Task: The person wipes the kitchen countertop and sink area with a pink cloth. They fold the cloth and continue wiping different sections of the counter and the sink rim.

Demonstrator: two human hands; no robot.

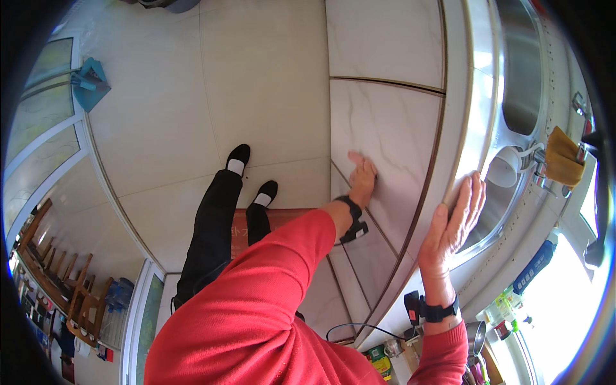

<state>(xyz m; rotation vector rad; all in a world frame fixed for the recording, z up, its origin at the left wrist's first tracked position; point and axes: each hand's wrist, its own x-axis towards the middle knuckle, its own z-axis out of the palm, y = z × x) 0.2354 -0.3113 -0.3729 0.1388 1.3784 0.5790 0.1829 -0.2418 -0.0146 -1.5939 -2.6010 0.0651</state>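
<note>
My left hand [363, 179] is against the front of a white marbled cabinet door [385, 130] below the counter. Its thumb sticks out and the other fingers are curled; what lies under them is hidden. On the front edge of the counter [474, 120] rests my right hand [455, 226], palm down, the thumb spread from the fingers and nothing in its grasp. Just beyond those fingertips, a white handled cup [504, 167] is at the stainless steel sink [522, 72]. Each wrist wears a black strap with a small device.
A brown cloth [565, 159] hangs over the tap. Further along the counter are a blue container [534, 267] and a metal pot [476, 332]. A black cable [356, 325] loops near the cabinet. A red mat [281, 219] lies underfoot; a blue dustpan [91, 86] stands by the glazed door.
</note>
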